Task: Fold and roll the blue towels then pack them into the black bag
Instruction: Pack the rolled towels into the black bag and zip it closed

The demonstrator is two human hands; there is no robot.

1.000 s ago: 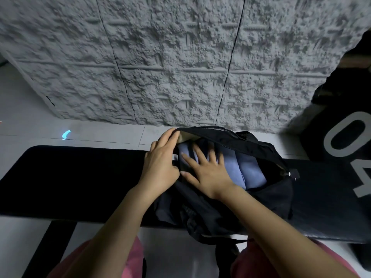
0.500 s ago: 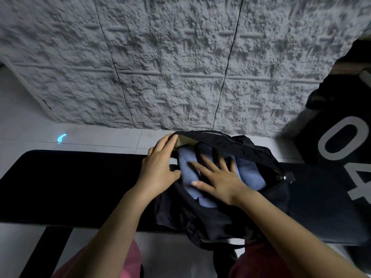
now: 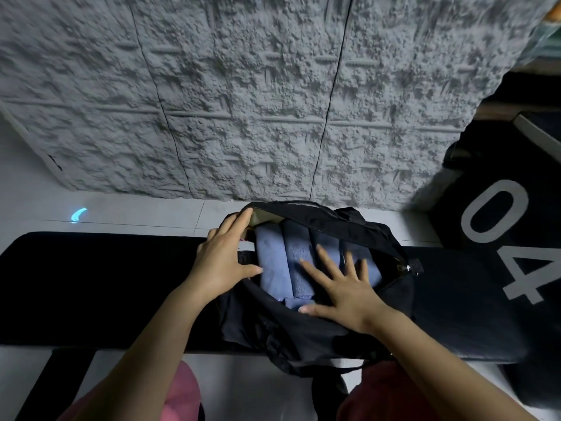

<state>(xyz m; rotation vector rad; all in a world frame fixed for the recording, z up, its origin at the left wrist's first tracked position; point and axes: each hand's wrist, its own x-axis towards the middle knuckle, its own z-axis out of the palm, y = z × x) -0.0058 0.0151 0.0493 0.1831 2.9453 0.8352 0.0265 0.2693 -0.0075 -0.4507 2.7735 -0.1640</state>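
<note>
since half a second ago the right hand (image 3: 343, 287) has slid off the left rolls toward the near right side of the opening, and its fingers have fanned wider; the two left rolls now show uncovered. the left hand (image 3: 223, 259) has stayed at the bag's left rim.

a rough grey textured wall (image 3: 243, 101) fills the upper picture, with pale floor tiles (image 3: 121, 211) at its foot. a long black padded bench (image 3: 91, 284) runs across the middle. at far right stands a black surface (image 3: 540, 226) printed with a white "04".

the black bag (image 3: 303, 329) sits on the bench just right of centre, its mouth gaping upward and its near flap sagging over the bench's front edge. the blue towels (image 3: 276, 262) are inside it, rolled and packed side by side; at least four rolls show.

the right hand lies flat on the right-hand rolls, fingers straight and spread, thumb resting at the near lip of the bag. the left hand lies along the left rim with fingers nearly straight and together, thumb stretched out to the nearest roll; whether a fingertip hooks the rim cannot be told.

pink-clad knees (image 3: 179, 396) show at the bottom. a zipper pull (image 3: 416, 267) hangs at the bag's right end. a small blue glow (image 3: 78, 214) marks the floor at left.
</note>
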